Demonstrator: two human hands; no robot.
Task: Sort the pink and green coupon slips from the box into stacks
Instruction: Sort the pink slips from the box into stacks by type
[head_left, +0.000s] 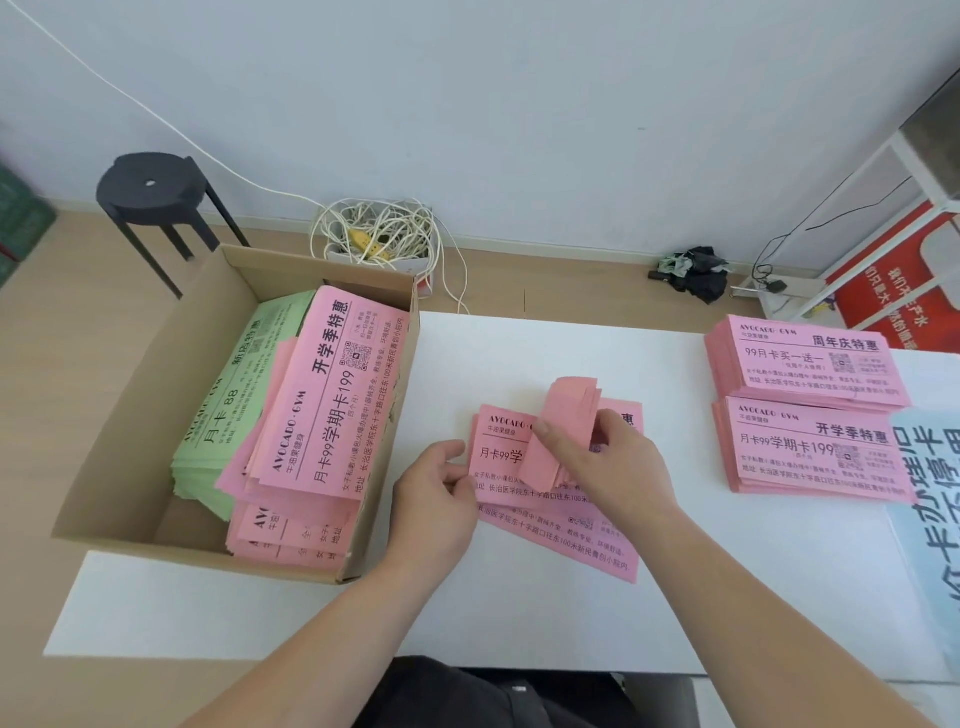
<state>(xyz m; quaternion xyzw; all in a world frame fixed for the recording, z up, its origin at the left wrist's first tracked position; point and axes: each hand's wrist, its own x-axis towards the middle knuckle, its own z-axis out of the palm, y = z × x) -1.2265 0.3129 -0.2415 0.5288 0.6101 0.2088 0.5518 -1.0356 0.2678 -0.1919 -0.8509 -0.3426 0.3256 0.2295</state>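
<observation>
Both your forearms reach in from the bottom of the frame to the centre of the white table (519, 613). Your left hand (441, 486) lies knuckles up, its fingers curled to pinch the left edge of the loose pink slips (501, 457) lying flat there. Your right hand (615, 460) grips a tilted bundle of pink slips (569, 415), blank side up, one finger laid across it, just above the flat slips. That hand hides the bundle's lower end and part of the flat slips' print. At left, the cardboard box (130, 415) holds green slips (223, 410) beside boxed pink slips (332, 395). At right, the upper pink stack (810, 364) and lower pink stack (815, 452) sit well apart from your fingers.
</observation>
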